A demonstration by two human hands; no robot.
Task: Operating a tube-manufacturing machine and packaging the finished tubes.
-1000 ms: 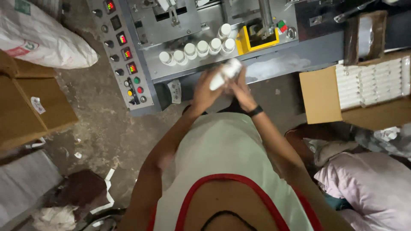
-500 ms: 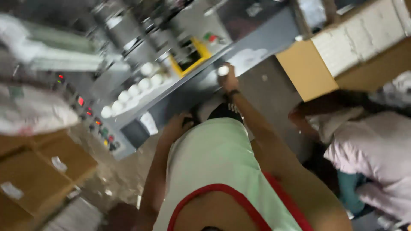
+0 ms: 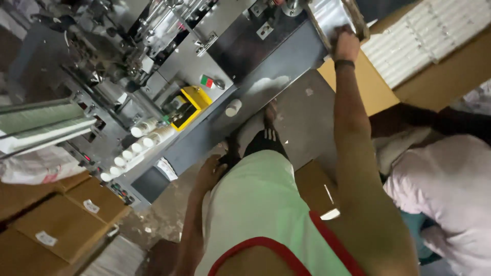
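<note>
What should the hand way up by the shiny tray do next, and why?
Probably close on the stack in the shiny metal tray and draw it back. The right hand is stretched out to the tray's near edge, fingers at whatever lies inside; whether it grips anything cannot be told. The left hand hangs low by the hip, holding nothing visible. A white roll lies alone on the machine's ledge.

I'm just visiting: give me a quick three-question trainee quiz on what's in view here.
1. True or false: the right hand reaches up to the shiny tray.
2. The left hand is: A) down by the hip, B) on the yellow box, C) in the carton.
3. Fill in: the white cups stand in a ____ on the machine.

Key: 1 true; 2 A; 3 row.
</note>
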